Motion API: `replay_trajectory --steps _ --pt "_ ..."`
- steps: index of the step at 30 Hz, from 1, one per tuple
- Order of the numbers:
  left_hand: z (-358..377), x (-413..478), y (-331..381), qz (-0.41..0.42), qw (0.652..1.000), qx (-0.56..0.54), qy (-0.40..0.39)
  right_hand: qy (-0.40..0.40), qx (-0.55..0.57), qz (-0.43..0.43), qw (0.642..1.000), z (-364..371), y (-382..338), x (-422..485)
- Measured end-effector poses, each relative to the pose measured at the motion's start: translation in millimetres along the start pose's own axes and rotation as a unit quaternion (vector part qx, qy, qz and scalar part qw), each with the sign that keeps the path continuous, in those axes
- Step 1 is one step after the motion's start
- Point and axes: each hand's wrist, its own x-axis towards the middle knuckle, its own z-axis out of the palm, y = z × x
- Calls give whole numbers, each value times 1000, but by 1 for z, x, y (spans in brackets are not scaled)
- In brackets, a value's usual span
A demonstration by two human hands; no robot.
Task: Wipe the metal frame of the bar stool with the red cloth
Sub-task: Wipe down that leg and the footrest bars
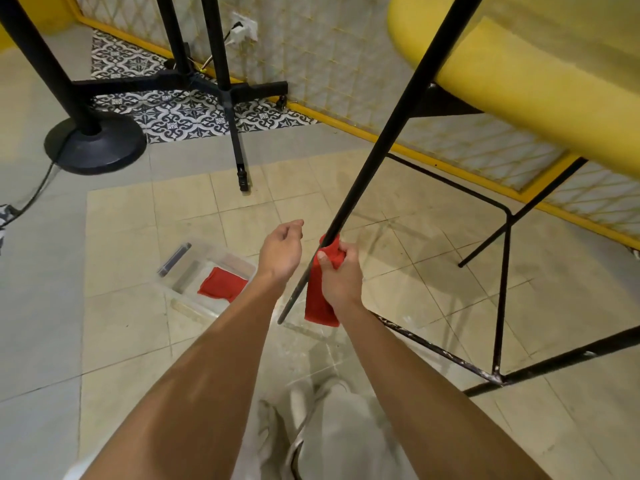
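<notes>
At centre frame, right hand: the right hand [341,271] is gripping the red cloth [320,299], fingers closing it around the black stool leg [377,157]; the cloth's loose end is hanging down below the fist.
Left hand: the left hand [281,251] is hovering just left of the leg, half open with fingers loosely curled, holding nothing and touching nothing.
Bar stool: the stool is lying tilted, its yellow seat [540,98] filling the upper right, its thin black metal frame [502,282] spreading across the right side over the beige floor tiles [138,220].
Lower left of centre: a clear plastic bin [239,263] is sitting on the floor, holding a second red cloth [221,284].
Upper left: a black round stand base [95,147] and a black tripod [228,91] are standing near the patterned tiles [194,116].
</notes>
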Motion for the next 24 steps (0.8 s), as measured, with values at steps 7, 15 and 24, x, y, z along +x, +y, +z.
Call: replay_trajectory --steps 7,15,24 --pt "-9 9 -9 -41 999 -3 -20 53 69 -49 995 -1 0 -1" --pt "-2 10 -16 -64 997 -4 -39 10 -11 -1 1000 5 10 3" --pt "7 19 -16 -64 998 -15 -3 30 -66 43 996 -18 11 52"
